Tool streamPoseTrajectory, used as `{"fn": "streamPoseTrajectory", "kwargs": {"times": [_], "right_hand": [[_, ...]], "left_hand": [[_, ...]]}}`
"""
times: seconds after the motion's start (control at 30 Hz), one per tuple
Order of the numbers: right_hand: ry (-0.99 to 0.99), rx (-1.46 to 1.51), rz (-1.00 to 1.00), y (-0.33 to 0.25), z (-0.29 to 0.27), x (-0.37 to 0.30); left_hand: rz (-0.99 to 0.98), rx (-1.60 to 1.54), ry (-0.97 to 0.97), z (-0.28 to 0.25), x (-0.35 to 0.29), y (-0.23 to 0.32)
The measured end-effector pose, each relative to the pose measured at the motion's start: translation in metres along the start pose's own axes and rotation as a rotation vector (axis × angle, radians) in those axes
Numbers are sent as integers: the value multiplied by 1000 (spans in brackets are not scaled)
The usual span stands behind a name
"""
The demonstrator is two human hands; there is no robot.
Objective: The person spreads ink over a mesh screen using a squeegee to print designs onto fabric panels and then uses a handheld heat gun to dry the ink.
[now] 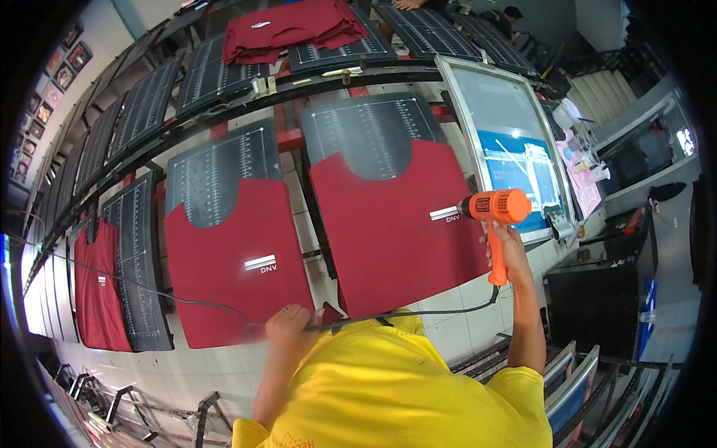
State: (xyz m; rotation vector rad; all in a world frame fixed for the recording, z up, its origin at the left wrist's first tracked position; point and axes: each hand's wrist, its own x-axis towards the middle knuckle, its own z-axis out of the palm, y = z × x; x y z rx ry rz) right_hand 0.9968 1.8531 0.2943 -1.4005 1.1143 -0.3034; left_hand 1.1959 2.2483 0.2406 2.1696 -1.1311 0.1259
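Observation:
My right hand (511, 251) is wrapped round the handle of an orange heat gun (502, 206). Its nozzle points left, close over the small white print (444, 214) on a dark red shirt (396, 239). That shirt lies over a black printing board (366, 134) marked with white scales. From the handle a black cord (418, 311) runs left across my front. My left hand (290, 325) is closed on this cord, beside the lower edge of a second red shirt (224, 276) with a similar print.
Farther left, a third red shirt (104, 291) covers part of another board. A framed screen (515, 149) leans beyond the heat gun, near several cups (590, 164). Folded red shirts (291, 33) are piled on the far boards. A dark rail (314, 86) runs between the rows.

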Motion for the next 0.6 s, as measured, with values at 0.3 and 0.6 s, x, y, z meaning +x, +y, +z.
{"fn": "streamPoseTrajectory", "kwargs": {"times": [0.3, 0.6], "right_hand": [[-114, -40, 24, -10, 11, 0], [-219, -117, 36, -21, 38, -16]], "left_hand": [[-46, 19, 20, -5, -6, 1], [-33, -12, 80, -5, -10, -3]]}}
